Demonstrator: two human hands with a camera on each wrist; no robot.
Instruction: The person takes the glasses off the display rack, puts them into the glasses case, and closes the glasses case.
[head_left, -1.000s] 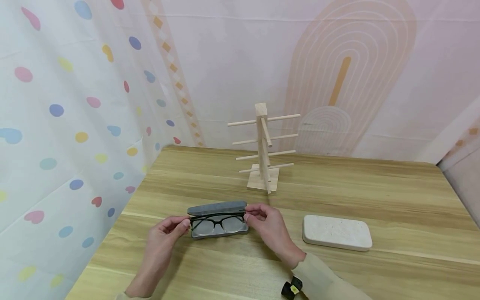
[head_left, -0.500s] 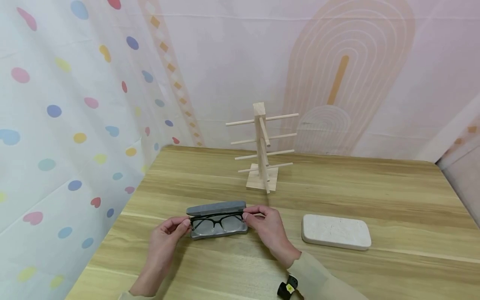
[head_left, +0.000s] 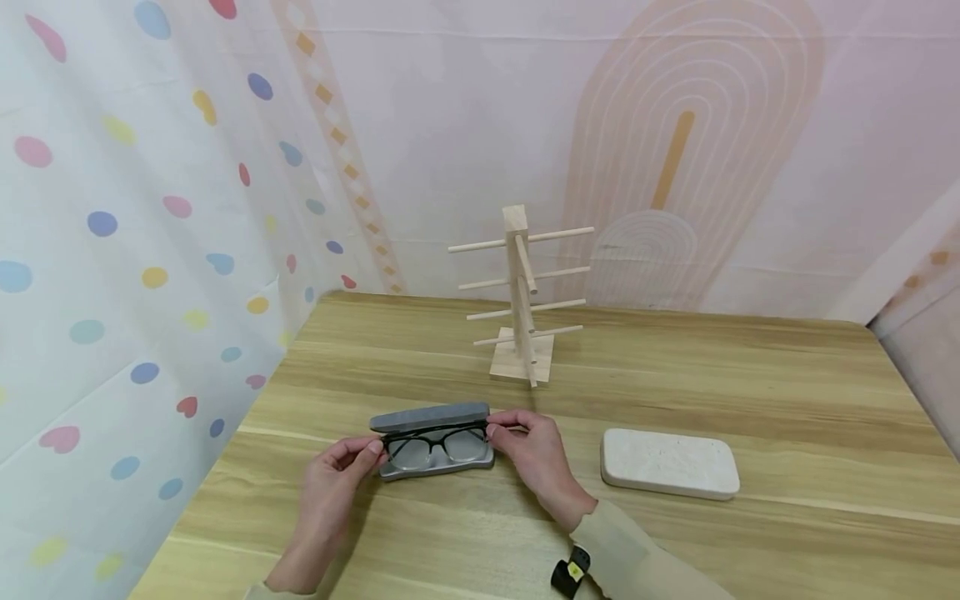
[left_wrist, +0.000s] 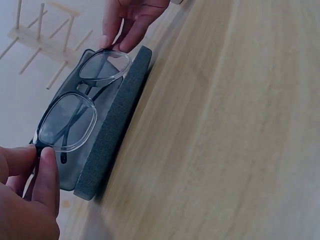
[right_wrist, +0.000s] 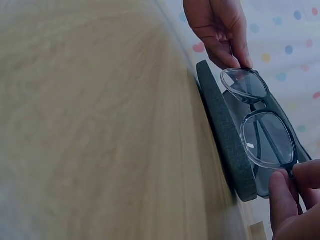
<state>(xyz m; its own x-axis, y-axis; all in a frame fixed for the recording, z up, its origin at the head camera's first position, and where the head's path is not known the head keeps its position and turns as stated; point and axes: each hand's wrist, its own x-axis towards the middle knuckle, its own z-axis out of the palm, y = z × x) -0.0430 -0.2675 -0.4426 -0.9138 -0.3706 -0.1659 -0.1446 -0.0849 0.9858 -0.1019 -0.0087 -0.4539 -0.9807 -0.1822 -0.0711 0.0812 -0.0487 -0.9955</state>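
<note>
A pair of eyeglasses with a black upper frame and clear lower rims is held between both hands, lenses facing the person. My left hand pinches its left corner between thumb and fingers. At the other corner my right hand pinches the frame the same way. Behind and below the glasses lies an opened grey glasses case, its lid tilted up at the back. In the left wrist view the temples show crossed behind the lenses, over the inside of the case.
A wooden peg stand with several crossbars stands behind the case. To the right lies a closed cream-coloured case. Patterned cloth hangs along the left and back of the wooden table. A black strap is near the right sleeve.
The view shifts slightly. Both hands keep their pinch on the glasses, which stay over the open case with hardly any movement.
</note>
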